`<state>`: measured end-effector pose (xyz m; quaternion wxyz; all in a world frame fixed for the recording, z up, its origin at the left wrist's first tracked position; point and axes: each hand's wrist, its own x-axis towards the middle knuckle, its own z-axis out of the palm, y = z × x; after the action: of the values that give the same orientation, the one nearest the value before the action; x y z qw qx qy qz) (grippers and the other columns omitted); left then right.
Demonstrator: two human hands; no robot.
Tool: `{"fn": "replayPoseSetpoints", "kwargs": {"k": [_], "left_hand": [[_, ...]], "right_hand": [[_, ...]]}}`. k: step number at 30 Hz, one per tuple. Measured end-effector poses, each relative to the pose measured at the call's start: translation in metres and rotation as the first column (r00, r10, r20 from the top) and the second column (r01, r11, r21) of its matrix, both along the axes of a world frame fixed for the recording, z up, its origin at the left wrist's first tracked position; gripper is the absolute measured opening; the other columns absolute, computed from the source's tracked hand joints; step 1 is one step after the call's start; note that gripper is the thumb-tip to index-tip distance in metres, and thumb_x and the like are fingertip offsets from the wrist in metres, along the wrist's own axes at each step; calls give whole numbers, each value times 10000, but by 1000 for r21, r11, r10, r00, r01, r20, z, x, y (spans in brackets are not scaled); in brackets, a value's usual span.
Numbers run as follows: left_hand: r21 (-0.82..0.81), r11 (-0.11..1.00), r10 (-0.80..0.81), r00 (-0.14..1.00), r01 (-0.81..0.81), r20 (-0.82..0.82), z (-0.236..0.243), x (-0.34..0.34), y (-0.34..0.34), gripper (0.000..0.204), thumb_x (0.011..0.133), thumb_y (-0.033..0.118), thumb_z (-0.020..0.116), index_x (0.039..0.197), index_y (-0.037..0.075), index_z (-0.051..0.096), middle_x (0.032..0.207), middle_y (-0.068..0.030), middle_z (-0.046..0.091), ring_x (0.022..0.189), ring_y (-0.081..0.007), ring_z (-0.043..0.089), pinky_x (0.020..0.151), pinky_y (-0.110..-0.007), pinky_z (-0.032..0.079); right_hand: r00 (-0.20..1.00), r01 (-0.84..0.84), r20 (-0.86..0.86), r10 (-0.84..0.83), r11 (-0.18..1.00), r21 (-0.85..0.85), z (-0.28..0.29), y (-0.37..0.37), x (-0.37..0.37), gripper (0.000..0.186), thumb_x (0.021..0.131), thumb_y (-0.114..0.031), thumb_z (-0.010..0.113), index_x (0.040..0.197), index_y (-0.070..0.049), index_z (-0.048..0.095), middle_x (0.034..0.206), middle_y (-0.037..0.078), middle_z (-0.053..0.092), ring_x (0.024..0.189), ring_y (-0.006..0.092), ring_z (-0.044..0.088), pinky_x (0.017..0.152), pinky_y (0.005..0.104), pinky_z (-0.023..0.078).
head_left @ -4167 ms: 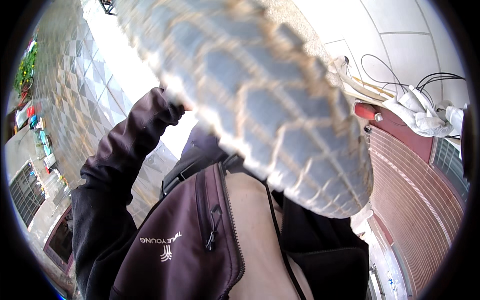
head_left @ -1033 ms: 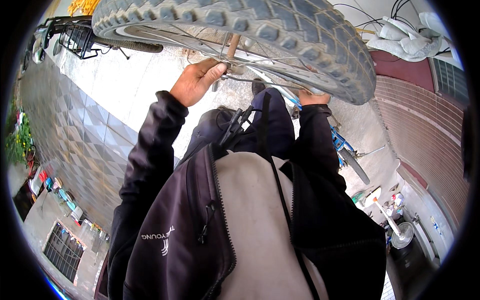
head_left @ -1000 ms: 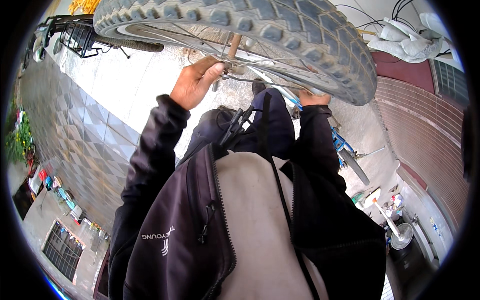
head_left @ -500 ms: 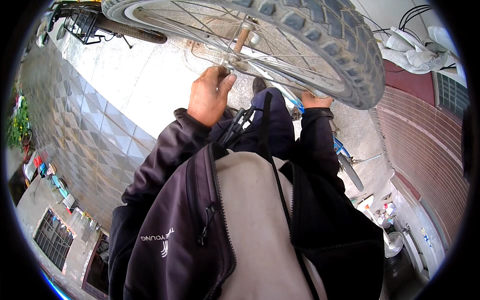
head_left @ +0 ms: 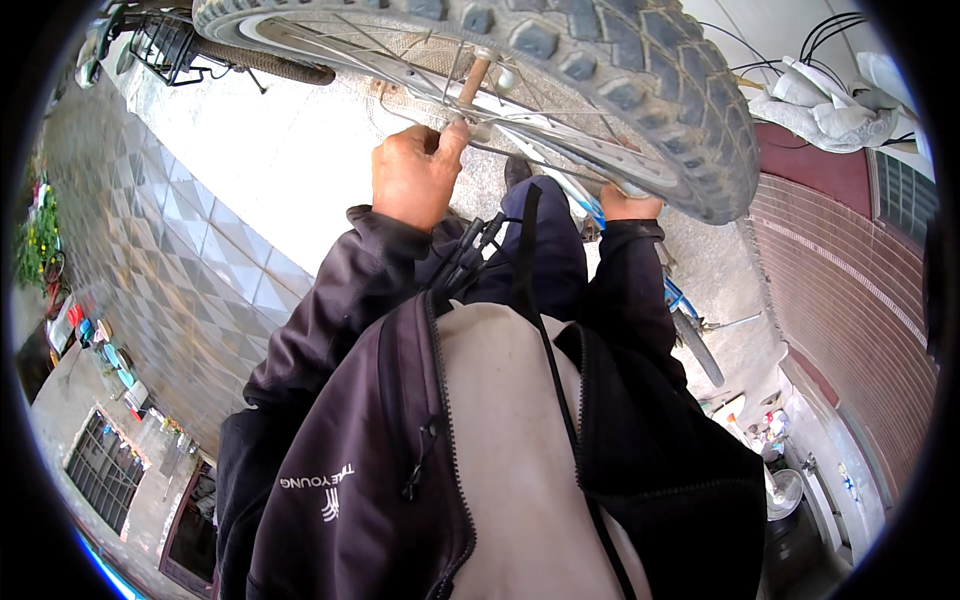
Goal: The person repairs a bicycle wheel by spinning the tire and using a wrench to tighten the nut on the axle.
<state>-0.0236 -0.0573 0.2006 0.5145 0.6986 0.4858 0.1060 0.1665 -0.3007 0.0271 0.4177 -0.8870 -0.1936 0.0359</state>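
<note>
A bicycle wheel with a knobby, dusty tyre is raised in front of me, tilted across the top of the view. A rusty hub sits among its spokes, and a white and blue bicycle frame runs below. My left hand is closed in a pinch, thumb and forefinger at the near axle end, which the thumb covers. Whether a separate nut is there I cannot make out. My right hand is at the wheel's near right edge, apparently wrapped on it; its fingertips are hidden.
Black levers or grips show by my knees. A parked cycle with a black basket stands far left. Pale bundled cloth and dark cables are at the upper right. Another small wheel lies right of my right forearm, near a brown-striped wall.
The wheel has shifted slightly left and up. My left hand has moved a little left, and its thumb has straightened over the axle end. My right hand has hardly moved.
</note>
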Motion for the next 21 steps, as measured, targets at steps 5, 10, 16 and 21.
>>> {"fn": "replayPoseSetpoints", "kwargs": {"k": [5,10,16,21], "left_hand": [[237,959,-123,982,154,-141,-6,-3,-8,350,892,235,538,829,-95,638,667,-147,650,628,-179,669,586,-272,507],[-124,988,-82,995,88,52,0,-7,-16,269,931,111,462,1065,-103,555,834,-153,669,808,-200,669,718,-279,529],[-376,925,170,935,-43,310,-14,-18,-17,270,943,119,509,1083,-108,554,982,-158,633,851,-222,662,784,-306,540],[-429,902,234,887,-45,397,-22,-18,-14,240,915,104,563,1052,-93,572,956,-152,638,836,-222,662,787,-312,547]], "right_hand": [[978,-52,-204,-42,898,-437,0,-2,-8,269,697,-166,646,953,-89,674,966,113,678,916,292,640,819,366,487],[988,43,-152,7,946,323,-45,-15,11,276,680,-146,662,945,-70,677,968,93,687,898,286,650,815,358,491],[939,204,-340,-43,867,454,-64,-17,1,384,643,-175,678,1009,-61,658,1048,107,666,987,291,618,907,351,441],[919,234,-371,-132,941,244,-82,-30,4,526,685,-312,640,1154,-78,598,1174,116,611,1108,292,552,987,376,376]]}}
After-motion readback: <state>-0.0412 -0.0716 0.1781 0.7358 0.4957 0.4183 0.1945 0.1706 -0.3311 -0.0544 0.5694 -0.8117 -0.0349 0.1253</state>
